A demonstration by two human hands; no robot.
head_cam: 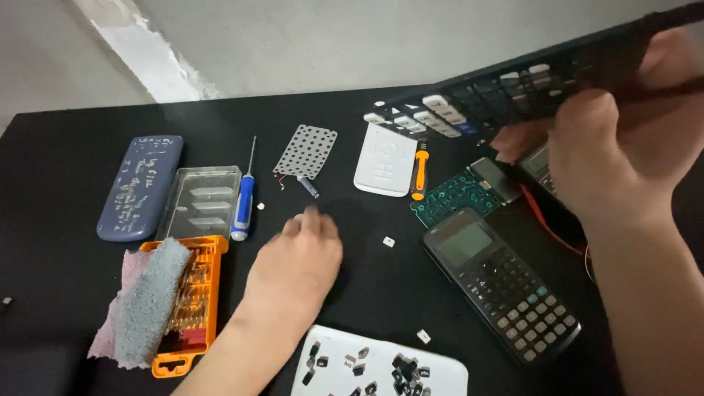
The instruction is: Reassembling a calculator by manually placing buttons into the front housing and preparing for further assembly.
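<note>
My left hand (297,260) rests palm down on the black table (66,293), fingertips at a small white key (298,217) that lies by a small battery (309,188). My right hand (623,147) is raised at the right and grips a black calculator front shell (513,88) with several keys still in it, tilted in the air. Below it lie a green circuit board (458,192) with red wires and a whole dark calculator (500,281).
A blue calculator cover (139,186), a clear case lid (199,202), a blue screwdriver (243,202), an orange bit case (192,301) under a grey cloth (143,304), a perforated grey key mat (306,152), a white cover (385,169), an orange tool (419,172), a white tray (447,370) of loose keys.
</note>
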